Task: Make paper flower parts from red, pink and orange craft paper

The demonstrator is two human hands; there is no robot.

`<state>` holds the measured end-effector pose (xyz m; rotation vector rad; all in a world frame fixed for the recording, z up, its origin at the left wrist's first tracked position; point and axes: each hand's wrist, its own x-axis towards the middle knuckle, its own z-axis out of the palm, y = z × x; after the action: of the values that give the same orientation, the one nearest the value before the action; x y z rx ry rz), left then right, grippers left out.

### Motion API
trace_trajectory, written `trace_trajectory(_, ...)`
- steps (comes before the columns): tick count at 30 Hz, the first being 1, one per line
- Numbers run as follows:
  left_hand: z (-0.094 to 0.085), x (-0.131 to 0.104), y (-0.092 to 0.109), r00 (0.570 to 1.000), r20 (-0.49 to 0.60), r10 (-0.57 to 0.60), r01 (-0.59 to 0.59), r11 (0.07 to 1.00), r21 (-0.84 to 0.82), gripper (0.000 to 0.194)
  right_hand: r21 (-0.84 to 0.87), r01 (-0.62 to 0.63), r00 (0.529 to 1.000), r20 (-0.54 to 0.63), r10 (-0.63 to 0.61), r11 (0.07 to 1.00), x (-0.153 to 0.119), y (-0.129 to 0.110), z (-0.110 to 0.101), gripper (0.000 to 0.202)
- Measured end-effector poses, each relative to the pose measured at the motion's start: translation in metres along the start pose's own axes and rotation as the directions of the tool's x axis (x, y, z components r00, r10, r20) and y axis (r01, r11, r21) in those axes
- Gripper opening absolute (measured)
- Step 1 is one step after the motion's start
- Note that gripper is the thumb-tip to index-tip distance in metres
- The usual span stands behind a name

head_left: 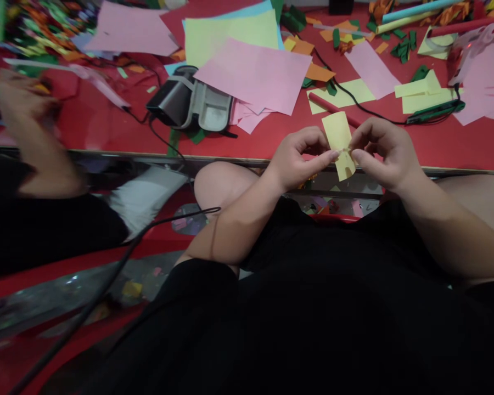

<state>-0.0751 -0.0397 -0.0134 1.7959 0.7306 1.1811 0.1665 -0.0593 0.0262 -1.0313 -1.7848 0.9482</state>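
A small yellow paper piece [337,130] is held up just over the table's front edge, pinched narrow at its lower middle and flaring above and below. My left hand [302,156] grips its left side between thumb and curled fingers. On the other side, my right hand [382,151] pinches the same narrow part with thumb and fingertips. Behind the hands, a red stick [327,105] lies on a pale yellow strip [356,93]. A pink paper strip [372,68] rests beyond it.
On the red table [119,134] lie pink sheets [259,71], an open case [214,107], scraps and cables. A pink glue gun [469,52] stands at right, another [101,88] at left. A co-worker's arm [45,142] reaches in at far left.
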Motion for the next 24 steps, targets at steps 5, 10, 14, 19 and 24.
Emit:
trace_trajectory(5, 0.001, -0.002, 0.003, 0.999, 0.039, -0.024, 0.024, 1.0, 0.003, 0.047, -0.057, -0.034, 0.999, -0.007, 0.034, 0.998, 0.0, -0.003, 0.005, 0.028)
trace_trajectory(10, 0.003, 0.001, -0.013, 0.994, -0.033, -0.109, 0.104, 0.988, -0.113, 0.064, 0.234, -0.142, 0.988, 0.092, 0.123, 0.962, 0.001, -0.001, 0.006, 0.039)
trace_trajectory(14, 0.014, 0.005, -0.025, 0.977, 0.018, -0.211, 0.202, 0.903, -0.379, 0.088, 0.457, -0.251, 0.966, 0.177, 0.19, 0.853, 0.002, 0.003, 0.007, 0.051)
trace_trajectory(19, 0.023, 0.004, -0.017, 0.904, 0.006, -0.427, 0.349, 0.729, -0.589, 0.083, 0.53, -0.335, 0.942, 0.199, 0.27, 0.779, 0.004, 0.015, 0.005, 0.057)
trace_trajectory(24, 0.012, 0.006, -0.013, 0.887, -0.043, -0.459, 0.351, 0.733, -0.583, 0.084, 0.525, -0.381, 0.924, 0.209, 0.319, 0.761, 0.005, 0.025, 0.0, 0.053)
